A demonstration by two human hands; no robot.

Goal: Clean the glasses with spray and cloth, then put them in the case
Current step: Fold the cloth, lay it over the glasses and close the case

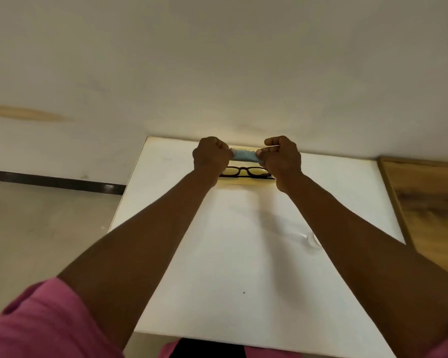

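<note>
1. Apparently at the cloth step: cloth [244, 155] stretched taut between left hand [210, 156] and right hand [282, 157], both raised above the far end of the surface [243, 254].
2. Fingers [269, 150] of each hand curled tight, clamped on one end of the cloth; only a short pale-blue span visible between the fists.
3. Glasses [246, 172] lying on the surface just below and near the cloth, lenses facing the camera, untouched by either hand; temple ends hidden behind the wrists.
4. No spray bottle or case in view.
5. Next, probably: lowering the cloth onto a lens, freeing one hand to steady the frame, then wiping gently without bending the arms.
6. Cannot tell whether the lenses are already sprayed.
</note>
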